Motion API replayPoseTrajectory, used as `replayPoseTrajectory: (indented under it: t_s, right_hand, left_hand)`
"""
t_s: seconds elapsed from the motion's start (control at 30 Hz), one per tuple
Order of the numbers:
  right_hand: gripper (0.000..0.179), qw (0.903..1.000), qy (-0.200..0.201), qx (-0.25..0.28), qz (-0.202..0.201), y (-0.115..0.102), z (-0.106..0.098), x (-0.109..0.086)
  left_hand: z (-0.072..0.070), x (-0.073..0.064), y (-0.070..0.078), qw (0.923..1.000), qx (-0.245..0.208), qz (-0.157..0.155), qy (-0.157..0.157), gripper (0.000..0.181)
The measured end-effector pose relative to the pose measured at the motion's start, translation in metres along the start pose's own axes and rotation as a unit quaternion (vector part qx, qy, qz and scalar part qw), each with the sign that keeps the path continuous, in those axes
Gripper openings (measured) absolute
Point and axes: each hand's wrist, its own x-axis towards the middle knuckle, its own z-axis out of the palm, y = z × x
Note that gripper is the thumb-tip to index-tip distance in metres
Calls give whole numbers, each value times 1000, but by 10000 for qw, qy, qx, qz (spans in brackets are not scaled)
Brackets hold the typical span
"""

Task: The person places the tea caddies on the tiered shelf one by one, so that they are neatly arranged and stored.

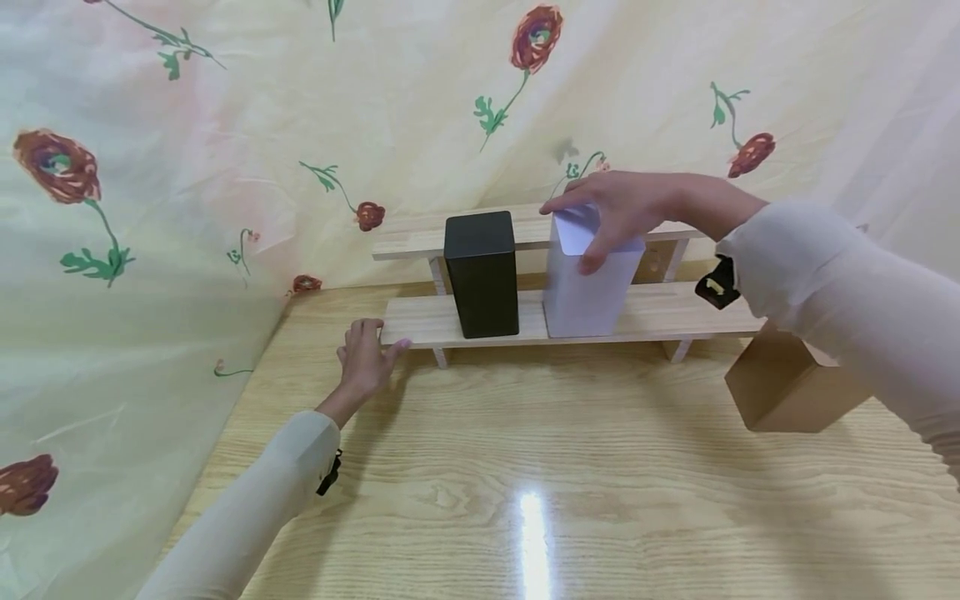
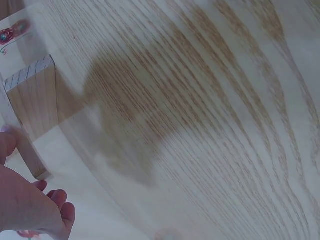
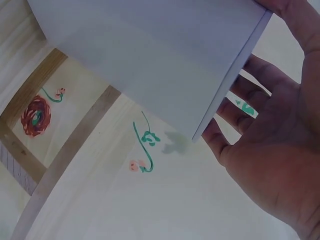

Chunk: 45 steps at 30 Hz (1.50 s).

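Observation:
My right hand (image 1: 611, 208) grips the white box (image 1: 581, 300) from above, thumb on its near face and fingers over the far side of its top. The box stands upright on the lower board of a two-tier wooden shelf (image 1: 667, 307). In the right wrist view, the fingers (image 3: 232, 112) lie along the lidded edge. My left hand (image 1: 365, 360) holds the left end of the lower board, its thumb at the front edge; the left wrist view has this board end (image 2: 37, 167) between thumb and fingers. A black box (image 1: 483, 279) stands left of the white one.
A brown box (image 1: 787, 379) is on the right, partly hidden behind my right sleeve. The shelf stands at the back of a wood-grain table (image 1: 480, 467), against a flowered curtain (image 1: 420, 100) that also hangs along the left side.

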Motion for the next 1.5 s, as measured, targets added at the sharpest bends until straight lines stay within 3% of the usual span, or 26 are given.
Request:
replayPoseTrajectory:
  t_s: [0.43,0.97,1.33,1.5]
  right_hand:
    - [90,9984,-252,300,402,-2,5,18]
    - [92,9945,-633,467,696,-10,7,23]
    - [103,9954,-757,257,524,-14,4,22]
    - [108,9974,-582,196,377,-17,3,12]
  left_hand:
    - [0,0,0,10000,65,8,21,64]
    - [-2,-2,-1,9999,82,86,-40,62]
    - [-1,-2,0,9998,146,104,-62,62]
    - [-1,-3,0,9999,129,91,-20,63]
